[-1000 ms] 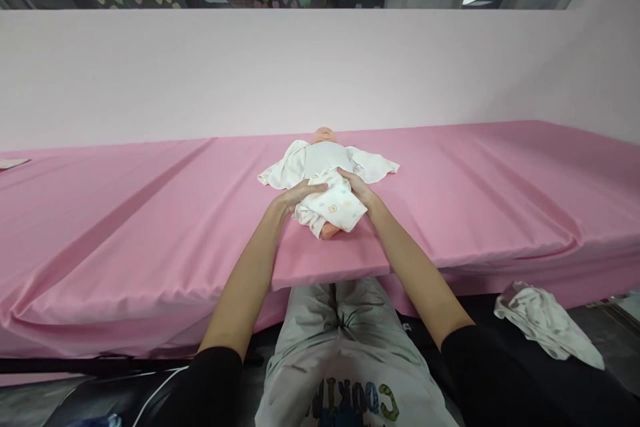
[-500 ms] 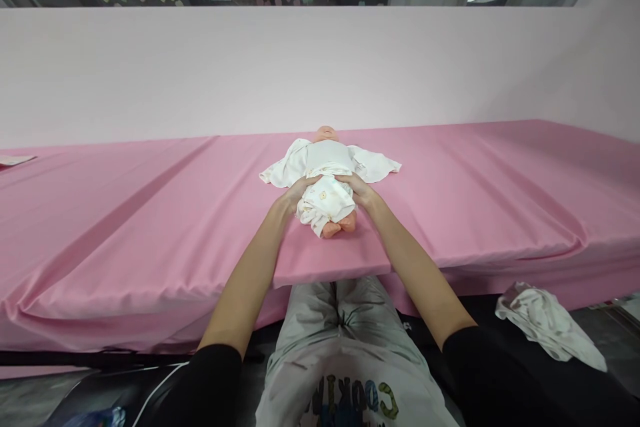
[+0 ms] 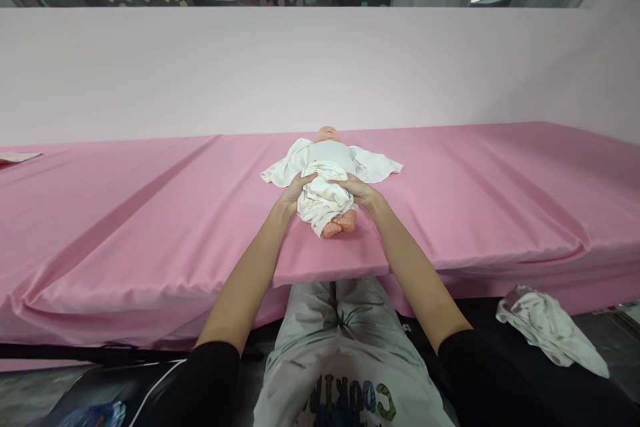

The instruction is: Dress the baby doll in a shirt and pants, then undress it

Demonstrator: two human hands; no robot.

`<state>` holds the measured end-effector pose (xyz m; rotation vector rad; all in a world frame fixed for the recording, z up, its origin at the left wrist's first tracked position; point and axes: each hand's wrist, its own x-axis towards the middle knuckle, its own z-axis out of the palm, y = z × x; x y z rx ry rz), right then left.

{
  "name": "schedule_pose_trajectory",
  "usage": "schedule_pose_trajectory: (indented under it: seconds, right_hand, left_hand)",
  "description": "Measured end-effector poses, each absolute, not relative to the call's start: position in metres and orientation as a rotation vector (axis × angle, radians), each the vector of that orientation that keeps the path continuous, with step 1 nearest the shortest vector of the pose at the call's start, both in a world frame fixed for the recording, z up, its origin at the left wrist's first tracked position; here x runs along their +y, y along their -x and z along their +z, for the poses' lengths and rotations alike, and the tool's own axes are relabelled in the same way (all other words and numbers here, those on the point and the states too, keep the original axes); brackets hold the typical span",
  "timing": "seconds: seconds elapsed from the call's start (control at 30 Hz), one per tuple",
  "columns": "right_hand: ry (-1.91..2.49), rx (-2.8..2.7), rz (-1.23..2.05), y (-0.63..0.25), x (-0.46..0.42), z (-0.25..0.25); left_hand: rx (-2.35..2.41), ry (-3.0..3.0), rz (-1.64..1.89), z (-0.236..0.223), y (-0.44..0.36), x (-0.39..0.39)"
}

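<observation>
A baby doll [image 3: 328, 133] lies on its back with its head toward the wall and its bare feet [image 3: 340, 224] toward me. It has on a white top [image 3: 330, 152] whose sleeves spread out to both sides. White patterned baby pants [image 3: 324, 199] are bunched around its legs and hips. My left hand [image 3: 296, 191] is closed on the left edge of the pants' upper part. Opposite it, my right hand [image 3: 361, 189] grips the right edge, thumb over the cloth. Fingers under the fabric are hidden.
A pink sheet [image 3: 165, 227] with folds covers the table, which ends at a white wall [image 3: 320, 70]. Crumpled white cloth [image 3: 550, 327] lies on a black surface at lower right. A flat item [image 3: 19, 157] rests at the far left edge.
The upper part of the pants has become more bunched and now covers the lower edge of the top. Both hands have shifted slightly with the cloth and keep their grip.
</observation>
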<state>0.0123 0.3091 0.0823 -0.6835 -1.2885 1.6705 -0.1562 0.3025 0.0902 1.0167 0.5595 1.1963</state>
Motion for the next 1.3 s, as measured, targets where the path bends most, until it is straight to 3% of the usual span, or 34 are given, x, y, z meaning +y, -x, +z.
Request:
schedule_pose_trajectory:
  seconds: [0.27,0.57,0.87,1.3]
  right_hand:
    - [0.608,-1.076,1.663,-0.011,0.320,0.074]
    - [0.490,-1.164,1.718,-0.013,0.317,0.078]
    - [0.638,-1.154,1.579,-0.009,0.311,0.079]
    - [0.489,-1.175,1.685,-0.014,0.314,0.078]
  left_hand:
    - [0.661,-1.077,0.794,0.089,0.163,0.303]
    - [0.581,-1.107,1.086,0.084,0.157,0.306]
    - [0.589,-0.908,0.929,0.088,0.160,0.304]
    - [0.540,-1.320,0.946,0.091,0.159,0.298]
